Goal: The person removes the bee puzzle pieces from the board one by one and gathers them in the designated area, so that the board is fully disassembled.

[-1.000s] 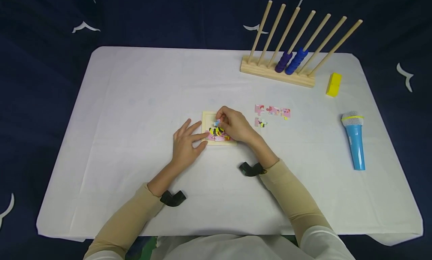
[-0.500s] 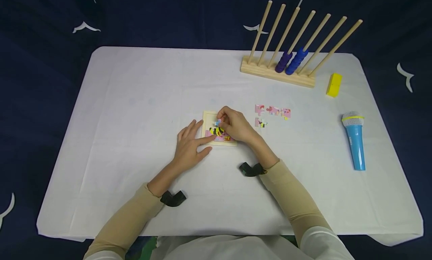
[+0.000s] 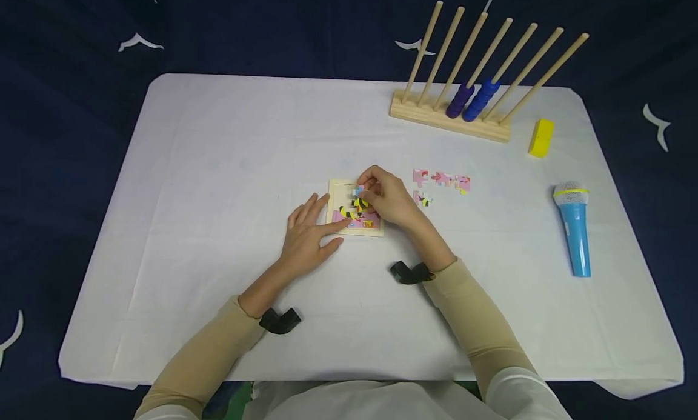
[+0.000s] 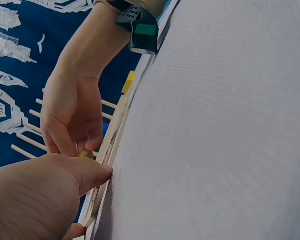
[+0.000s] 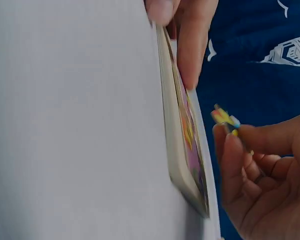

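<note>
A small jigsaw puzzle tray [image 3: 339,196] with a pale wooden border lies at mid-table. Pink pieces with a yellow-and-black striped figure line its near part. My left hand [image 3: 306,237] lies at the tray's left side, fingers extended, with the index fingertip on the near pieces. Above the tray, my right hand [image 3: 394,200] pinches a jigsaw puzzle piece [image 3: 360,202] between thumb and fingers. In the right wrist view that jigsaw piece [image 5: 223,117] is held up off the tray, seen nearly edge-on. Several loose jigsaw pieces [image 3: 443,179] lie to the right of the tray.
A wooden bead rack [image 3: 449,120] with upright pegs and purple and blue beads stands at the back right. Near it lies a yellow block [image 3: 541,138]. A blue toy microphone [image 3: 575,238] rests farther right on the white tablecloth [image 3: 218,153].
My right hand has shifted slightly right and away, lifting the pinched jigsaw piece so more of it shows. The left hand slid right, its index finger reaching farther over the tray.
</note>
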Demonstrator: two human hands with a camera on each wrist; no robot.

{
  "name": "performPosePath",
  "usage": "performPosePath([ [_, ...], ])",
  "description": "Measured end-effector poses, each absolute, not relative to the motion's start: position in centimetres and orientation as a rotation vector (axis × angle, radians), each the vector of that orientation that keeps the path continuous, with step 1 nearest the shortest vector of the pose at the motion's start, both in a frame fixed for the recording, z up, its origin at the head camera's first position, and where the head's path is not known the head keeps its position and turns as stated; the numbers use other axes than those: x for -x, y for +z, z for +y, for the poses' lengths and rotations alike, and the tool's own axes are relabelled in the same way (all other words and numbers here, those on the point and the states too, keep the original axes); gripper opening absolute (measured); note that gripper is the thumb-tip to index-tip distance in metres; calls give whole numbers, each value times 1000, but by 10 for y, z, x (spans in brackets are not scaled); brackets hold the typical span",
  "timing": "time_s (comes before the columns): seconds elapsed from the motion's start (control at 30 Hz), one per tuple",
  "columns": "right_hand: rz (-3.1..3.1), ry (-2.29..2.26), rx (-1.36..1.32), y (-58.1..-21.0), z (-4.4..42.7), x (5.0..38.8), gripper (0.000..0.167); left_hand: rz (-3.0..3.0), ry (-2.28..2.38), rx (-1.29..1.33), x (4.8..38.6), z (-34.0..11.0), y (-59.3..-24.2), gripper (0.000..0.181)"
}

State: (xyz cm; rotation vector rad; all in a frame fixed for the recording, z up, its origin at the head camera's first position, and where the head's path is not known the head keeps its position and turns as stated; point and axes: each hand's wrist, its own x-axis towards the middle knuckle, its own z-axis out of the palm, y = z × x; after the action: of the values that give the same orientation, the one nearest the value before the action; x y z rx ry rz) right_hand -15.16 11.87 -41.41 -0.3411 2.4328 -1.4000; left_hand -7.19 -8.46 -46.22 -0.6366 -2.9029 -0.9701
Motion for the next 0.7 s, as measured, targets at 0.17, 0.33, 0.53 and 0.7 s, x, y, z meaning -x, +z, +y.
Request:
performPosePath([
  [0.17,2478,-1479,275,-401,151,155,18,-2890,-968,624,71,-82,-463,36],
  [0.33,2576,-1522,127,-394,199,158,21,-2903,-1016,603,71,-81,-462,35],
  [0.53,2656,-1442,-36,-395,247,154,22,-2910,-1027,579,71,-81,-461,36],
  [0.7,2648,-1346,-95,-401,263,149,21,-2899,-1039,579,71,-81,-461,36],
])
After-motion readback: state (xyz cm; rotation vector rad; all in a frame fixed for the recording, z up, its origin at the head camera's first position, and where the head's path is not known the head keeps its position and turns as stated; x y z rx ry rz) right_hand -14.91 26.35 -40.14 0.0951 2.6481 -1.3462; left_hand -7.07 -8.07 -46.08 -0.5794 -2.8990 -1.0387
